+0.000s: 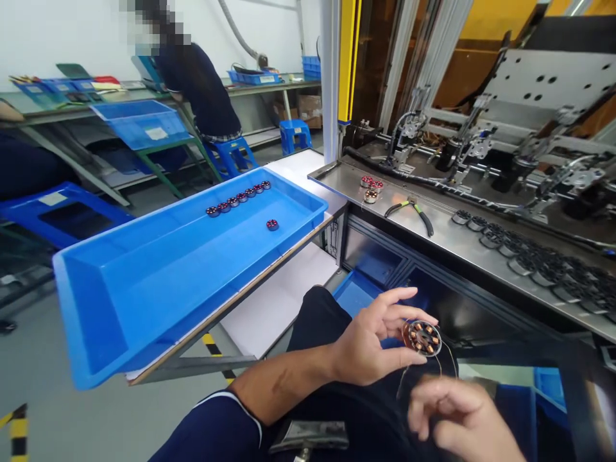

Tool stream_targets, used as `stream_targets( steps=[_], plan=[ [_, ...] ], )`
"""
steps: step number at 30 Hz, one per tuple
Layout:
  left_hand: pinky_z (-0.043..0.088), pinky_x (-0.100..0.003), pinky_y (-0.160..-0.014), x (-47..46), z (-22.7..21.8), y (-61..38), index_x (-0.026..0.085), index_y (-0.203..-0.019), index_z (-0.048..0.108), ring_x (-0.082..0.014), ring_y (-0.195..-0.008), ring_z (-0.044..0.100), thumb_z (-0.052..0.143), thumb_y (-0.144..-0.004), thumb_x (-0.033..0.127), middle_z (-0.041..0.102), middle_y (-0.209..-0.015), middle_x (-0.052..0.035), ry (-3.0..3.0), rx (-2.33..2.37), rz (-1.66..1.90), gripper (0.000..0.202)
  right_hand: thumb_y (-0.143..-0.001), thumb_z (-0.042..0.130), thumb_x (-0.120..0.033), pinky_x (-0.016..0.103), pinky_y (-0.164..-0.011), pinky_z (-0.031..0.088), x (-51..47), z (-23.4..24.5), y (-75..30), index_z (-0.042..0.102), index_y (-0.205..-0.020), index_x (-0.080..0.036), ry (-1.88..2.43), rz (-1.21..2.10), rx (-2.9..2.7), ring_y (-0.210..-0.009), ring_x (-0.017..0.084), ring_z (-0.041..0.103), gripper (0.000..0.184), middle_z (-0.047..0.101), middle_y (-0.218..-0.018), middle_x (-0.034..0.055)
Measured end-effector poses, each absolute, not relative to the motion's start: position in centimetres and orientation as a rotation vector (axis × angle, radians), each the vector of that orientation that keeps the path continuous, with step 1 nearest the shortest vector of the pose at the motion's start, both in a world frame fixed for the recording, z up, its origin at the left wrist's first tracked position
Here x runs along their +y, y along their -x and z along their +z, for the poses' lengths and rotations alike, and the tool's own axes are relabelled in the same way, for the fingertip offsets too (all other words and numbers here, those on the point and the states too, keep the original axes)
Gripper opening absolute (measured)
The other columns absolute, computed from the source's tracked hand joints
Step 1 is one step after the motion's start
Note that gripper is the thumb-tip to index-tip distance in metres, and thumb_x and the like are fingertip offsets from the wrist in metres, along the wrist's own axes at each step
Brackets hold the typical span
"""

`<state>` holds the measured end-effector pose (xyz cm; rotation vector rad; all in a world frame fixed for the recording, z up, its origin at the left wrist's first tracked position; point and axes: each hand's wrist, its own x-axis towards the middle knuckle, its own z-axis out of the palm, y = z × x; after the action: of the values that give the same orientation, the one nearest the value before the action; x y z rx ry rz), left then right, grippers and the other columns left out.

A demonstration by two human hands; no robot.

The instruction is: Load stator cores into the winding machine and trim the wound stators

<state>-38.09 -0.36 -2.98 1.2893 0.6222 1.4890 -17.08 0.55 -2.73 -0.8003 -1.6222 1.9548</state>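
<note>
My left hand [370,340] is closed on a round motor stator [424,338], gripping its rim between thumb and fingers. Copper coils ring its face, and thin loose wires [451,353] trail from it. Just below, my right hand [455,414] has its fingers curled in and is slightly blurred; whatever they hold, if anything, is hidden. On the metal ledge beyond lie cutting pliers [411,210] with black and green handles. Beside them sit a copper-wound stator [370,196] and a few red-topped ones [367,181].
Left of me, a long blue tray [158,282] holds a row of stators [238,200] and a single one [272,224]. Many dark stators [539,260] line the ledge at right, before a machine [510,135]. A person [202,90] sits at a far bench.
</note>
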Motion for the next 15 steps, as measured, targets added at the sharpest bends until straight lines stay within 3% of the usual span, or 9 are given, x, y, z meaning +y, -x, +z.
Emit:
stream_targets(
  steps=[3, 5, 8, 15],
  plan=[
    [0.059, -0.037, -0.098, -0.5, -2.8, 37.9, 0.025, -0.151, 0.031, -0.0212, -0.114, 0.072, 0.070, -0.089, 0.014, 0.066, -0.137, -0.0191, -1.365, 0.575, 1.423, 0.073, -0.084, 0.075, -0.058, 0.031, -0.060, 0.059, 2.3, -1.3, 16.8, 0.079, -0.099, -0.021, 0.852, 1.811, -1.544, -0.066, 0.020, 0.069, 0.040, 0.075, -0.083, 0.0110],
    [0.058, -0.036, -0.098, -0.6, -2.8, 37.6, 0.025, -0.152, 0.029, -0.0214, -0.115, 0.071, 0.068, -0.090, 0.014, 0.065, -0.138, -0.0193, -1.411, 0.562, 1.388, 0.074, -0.089, 0.068, -0.058, 0.026, -0.057, 0.056, 2.4, -0.1, 17.4, 0.076, -0.080, -0.019, 0.948, 1.745, -1.457, -0.060, 0.017, 0.064, 0.040, 0.069, -0.069, 0.0082],
    [0.058, -0.033, -0.094, -0.5, -3.0, 37.1, 0.027, -0.151, 0.033, -0.0193, -0.109, 0.072, 0.076, -0.084, 0.014, 0.068, -0.130, -0.0145, -1.414, 0.557, 1.426, 0.081, -0.085, 0.075, -0.052, 0.020, -0.056, 0.050, 1.6, 1.2, 18.6, 0.066, -0.060, -0.018, 1.080, 1.707, -1.412, -0.055, 0.013, 0.057, 0.043, 0.060, -0.055, 0.0050],
    [0.058, -0.026, -0.088, -0.2, -3.5, 36.7, 0.029, -0.146, 0.043, -0.0140, -0.095, 0.071, 0.082, -0.078, 0.014, 0.065, -0.115, -0.0058, -1.344, 0.557, 1.516, 0.080, -0.085, 0.075, -0.055, 0.022, -0.052, 0.045, 0.7, 0.6, 18.8, 0.065, -0.060, -0.018, 1.148, 1.702, -1.451, -0.051, 0.012, 0.052, 0.045, 0.057, -0.052, 0.0035]
  ],
)
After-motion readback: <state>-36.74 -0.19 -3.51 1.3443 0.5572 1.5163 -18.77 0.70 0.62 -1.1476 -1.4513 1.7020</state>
